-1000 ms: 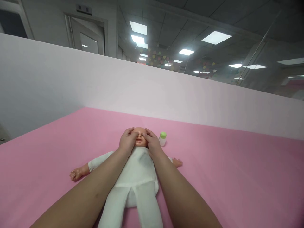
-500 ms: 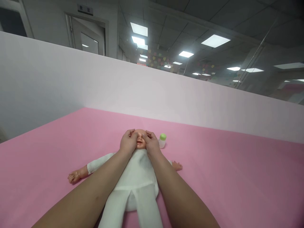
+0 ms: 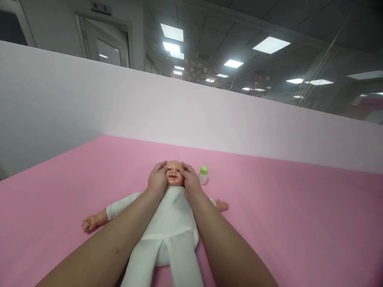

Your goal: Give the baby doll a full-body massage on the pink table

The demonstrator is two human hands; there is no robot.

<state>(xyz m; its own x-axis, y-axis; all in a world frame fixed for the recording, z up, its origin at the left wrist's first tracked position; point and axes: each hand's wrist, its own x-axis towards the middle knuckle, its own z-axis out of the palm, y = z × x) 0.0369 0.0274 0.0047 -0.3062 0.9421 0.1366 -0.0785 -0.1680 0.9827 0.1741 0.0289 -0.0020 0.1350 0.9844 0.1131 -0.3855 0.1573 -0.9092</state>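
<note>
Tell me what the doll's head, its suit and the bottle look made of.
Doll's head: seemingly hard plastic or vinyl, with a smooth, slightly glossy skin-toned surface. Suit: soft white fabric, matte, creased around the legs. Bottle: probably plastic, with a pale translucent body and an opaque green cap; it is too small to tell more. The left hand and right hand rest against the head's sides.
</note>
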